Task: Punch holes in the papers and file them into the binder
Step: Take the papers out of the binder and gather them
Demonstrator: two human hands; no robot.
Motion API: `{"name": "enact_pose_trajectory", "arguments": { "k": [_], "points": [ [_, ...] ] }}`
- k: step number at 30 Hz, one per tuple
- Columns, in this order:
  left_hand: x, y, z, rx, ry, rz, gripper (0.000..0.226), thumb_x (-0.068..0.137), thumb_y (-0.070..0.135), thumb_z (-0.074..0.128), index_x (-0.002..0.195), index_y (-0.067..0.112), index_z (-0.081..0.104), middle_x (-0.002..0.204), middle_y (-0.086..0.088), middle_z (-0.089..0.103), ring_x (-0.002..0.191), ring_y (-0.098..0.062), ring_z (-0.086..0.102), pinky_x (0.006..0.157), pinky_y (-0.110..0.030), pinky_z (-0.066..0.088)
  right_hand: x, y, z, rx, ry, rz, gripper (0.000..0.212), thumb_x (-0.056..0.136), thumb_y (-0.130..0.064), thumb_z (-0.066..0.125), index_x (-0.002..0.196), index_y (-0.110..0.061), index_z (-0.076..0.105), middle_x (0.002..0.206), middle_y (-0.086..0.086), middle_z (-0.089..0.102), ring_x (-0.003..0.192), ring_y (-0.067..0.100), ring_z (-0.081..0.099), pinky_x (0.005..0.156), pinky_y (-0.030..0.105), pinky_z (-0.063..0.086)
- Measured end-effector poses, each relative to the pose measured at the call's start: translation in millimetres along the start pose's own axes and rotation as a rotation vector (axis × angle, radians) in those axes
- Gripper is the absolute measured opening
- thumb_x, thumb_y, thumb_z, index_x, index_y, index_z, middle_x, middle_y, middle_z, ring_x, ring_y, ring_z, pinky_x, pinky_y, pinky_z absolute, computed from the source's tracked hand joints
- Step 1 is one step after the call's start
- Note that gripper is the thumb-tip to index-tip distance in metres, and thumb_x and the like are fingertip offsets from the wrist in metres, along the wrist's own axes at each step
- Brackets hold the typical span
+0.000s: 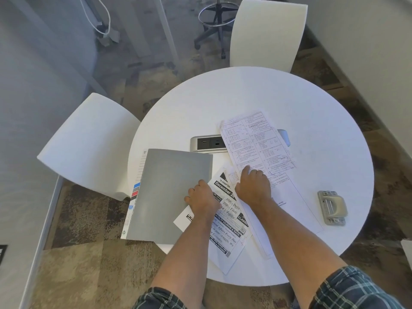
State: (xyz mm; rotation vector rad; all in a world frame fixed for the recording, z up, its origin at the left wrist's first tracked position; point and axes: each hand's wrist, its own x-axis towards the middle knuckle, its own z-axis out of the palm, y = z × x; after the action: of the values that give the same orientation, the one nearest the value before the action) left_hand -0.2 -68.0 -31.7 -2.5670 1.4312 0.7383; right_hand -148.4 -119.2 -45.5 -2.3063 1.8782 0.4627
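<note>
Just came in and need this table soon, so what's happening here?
A person is sorting loose printed papers on a round white table. The left hand rests at the edge of a closed grey binder, and the right hand presses on the sheets beside it. The hole punch sits untouched to the right, so no punching or filing has visibly started.

Head camera looks steeply down, close over the round table
</note>
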Motion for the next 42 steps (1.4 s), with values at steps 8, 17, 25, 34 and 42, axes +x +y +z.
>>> {"name": "enact_pose_trajectory", "arguments": {
  "k": [8,17,25,34,42],
  "points": [
    [9.3,4.8,-1.6,-0.014,0.029,0.09,0.079,0.067,0.048,0.086,0.13,0.02,0.046,0.129,-0.003,0.051,0.124,-0.025,0.048,0.102,-0.045,0.037,-0.3,1.8,2.9,0.008,0.037,-0.017,0.061,0.103,-0.029,0.043,0.153,0.005,0.034,0.126,0.021,0.064,0.112,0.032,0.063,0.089,0.035,0.053],
    [32.5,38.6,-6.4,-0.051,0.119,0.269,0.054,0.085,0.035,0.074,0.13,0.013,0.053,0.133,-0.005,0.05,0.122,-0.028,0.049,0.099,-0.042,0.044,0.9,11.7,5.5,0.005,0.049,-0.076,0.061,0.097,-0.014,0.053,0.152,0.005,0.036,0.11,0.015,0.07,0.097,0.027,0.066,0.076,0.031,0.053],
    [43.2,54.5,-4.6,-0.065,0.118,0.165,0.058,0.073,0.029,0.086,0.119,0.013,0.056,0.117,-0.006,0.058,0.108,-0.027,0.061,0.088,-0.04,0.053,5.2,16.9,10.5,0.069,0.102,-0.095,0.064,0.097,-0.014,0.052,0.154,0.003,0.03,0.116,0.015,0.067,0.101,0.027,0.064,0.078,0.032,0.053],
    [50.6,55.8,-2.7,-0.041,0.015,0.09,0.021,0.074,0.036,0.077,0.087,0.021,0.073,0.089,0.0,0.071,0.09,-0.024,0.067,0.085,-0.036,0.05,6.2,20.7,12.2,0.08,0.134,-0.097,0.062,0.096,-0.011,0.05,0.154,0.001,0.032,0.115,0.014,0.068,0.1,0.027,0.064,0.078,0.032,0.052],
    [38.6,36.7,-11.9,-0.02,-0.007,0.131,0.022,0.079,0.024,0.059,0.095,0.013,0.072,0.095,-0.005,0.07,0.09,-0.026,0.066,0.089,-0.039,0.048,-1.4,25.2,5.8,0.145,0.097,-0.058,0.028,0.098,-0.004,0.05,0.125,-0.008,0.053,0.099,0.007,0.069,0.085,0.02,0.062,0.064,0.028,0.042]
  ]
}}
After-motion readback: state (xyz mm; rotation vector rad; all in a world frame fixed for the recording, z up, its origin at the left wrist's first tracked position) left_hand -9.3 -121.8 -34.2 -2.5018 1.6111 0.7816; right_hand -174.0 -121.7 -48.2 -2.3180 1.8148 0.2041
